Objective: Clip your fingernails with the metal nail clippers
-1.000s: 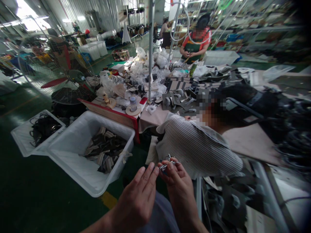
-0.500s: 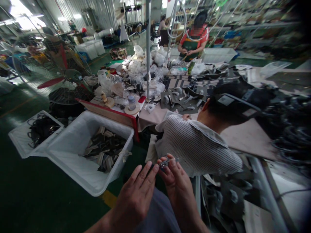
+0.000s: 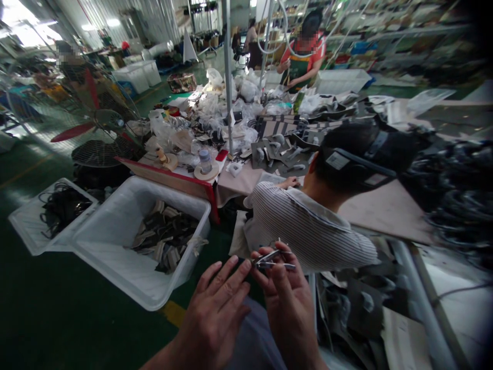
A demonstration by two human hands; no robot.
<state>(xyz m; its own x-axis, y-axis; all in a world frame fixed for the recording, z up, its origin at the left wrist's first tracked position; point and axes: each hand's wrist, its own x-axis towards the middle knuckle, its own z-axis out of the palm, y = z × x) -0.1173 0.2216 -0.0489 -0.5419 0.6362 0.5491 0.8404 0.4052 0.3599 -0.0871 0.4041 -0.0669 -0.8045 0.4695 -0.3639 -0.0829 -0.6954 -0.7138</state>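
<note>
Compared with the earlier frame, more of the metal tool [image 3: 274, 259], perhaps thread snips, shows above the fingertips. The right hand [image 3: 287, 298] is curled closed around it. Just to its left, the left hand [image 3: 217, 308] lies flat with fingers spread, its fingertips almost touching the tool.

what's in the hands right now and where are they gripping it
The right hand pinches a small metal tool around its middle, its thin prongs sticking out past the fingers. The left hand is open, fingertips beside the tool's end.

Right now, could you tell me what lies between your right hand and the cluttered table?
Head view: a person in a striped shirt sits between the right hand and table.
</note>
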